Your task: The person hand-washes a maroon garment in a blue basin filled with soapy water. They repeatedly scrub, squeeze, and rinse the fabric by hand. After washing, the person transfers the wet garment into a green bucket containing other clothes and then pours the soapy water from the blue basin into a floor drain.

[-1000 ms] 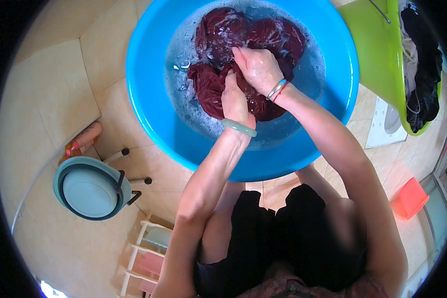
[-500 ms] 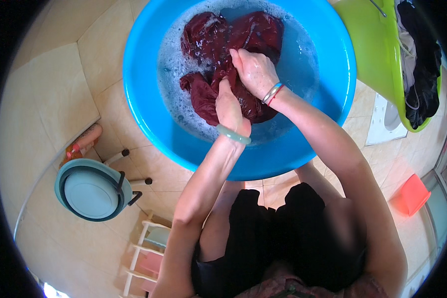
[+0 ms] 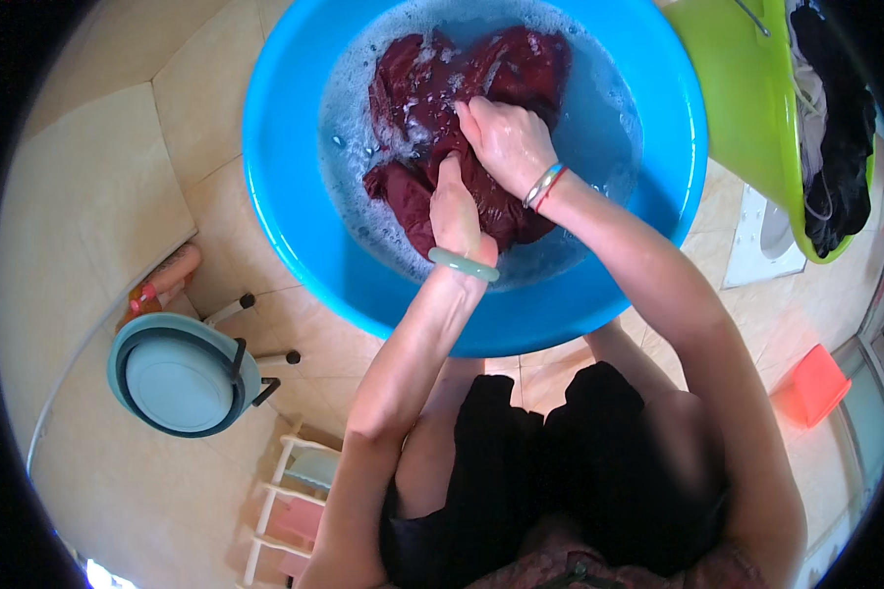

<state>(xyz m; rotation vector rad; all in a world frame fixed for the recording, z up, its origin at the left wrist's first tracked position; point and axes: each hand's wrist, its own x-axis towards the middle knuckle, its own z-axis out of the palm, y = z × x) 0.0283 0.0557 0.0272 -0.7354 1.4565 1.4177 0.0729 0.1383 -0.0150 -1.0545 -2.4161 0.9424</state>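
A wet dark red garment (image 3: 413,88) lies bunched in soapy water inside a large blue basin (image 3: 295,265). Wearing a green bangle, my left hand (image 3: 455,214) is closed on the cloth near its middle, thumb pointing away from me. My right hand (image 3: 509,140), with a metal bangle and a red string at the wrist, is clenched round a fold of the same cloth just beyond and to the right. The two hands are close together but apart. The garment's kind cannot be told, and part of it is under water.
On the right, a green tub (image 3: 746,128) holds black and grey clothes (image 3: 835,147). A white floor fixture (image 3: 761,245) lies below it, and a coral plastic container (image 3: 813,386) farther down. At left stand a folding pale-blue basin (image 3: 182,383) and a white rack (image 3: 275,491).
The garment and the suds have shifted slightly to the right in the water. Both hands keep their grip and have hardly moved.
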